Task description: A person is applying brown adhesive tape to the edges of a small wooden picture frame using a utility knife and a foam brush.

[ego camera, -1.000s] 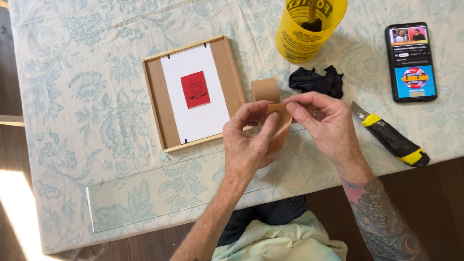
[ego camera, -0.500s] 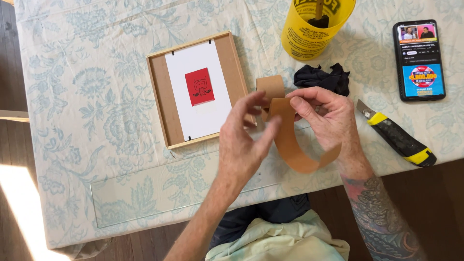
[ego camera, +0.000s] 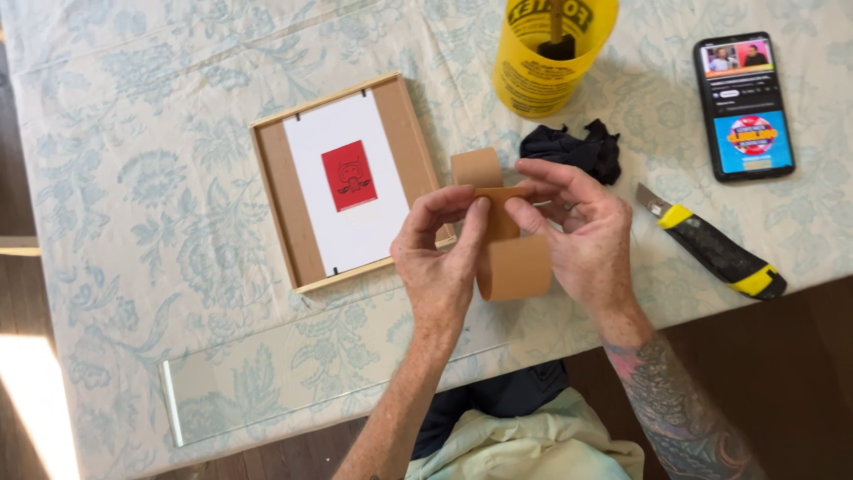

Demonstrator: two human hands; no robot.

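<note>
Left hand (ego camera: 442, 258): we pinch the brown paper tape (ego camera: 506, 240) at its upper fold.
Right hand (ego camera: 582, 236): fingertips pinched on it too.
Tape: matte tan strip, looped, centre frame, above the table edge beside the wooden frame (ego camera: 346, 178).

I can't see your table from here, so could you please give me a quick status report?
Left hand and right hand both pinch a curled brown paper strip above the table edge. Wooden frame lies left of it, utility knife right. Nothing between them.
</note>
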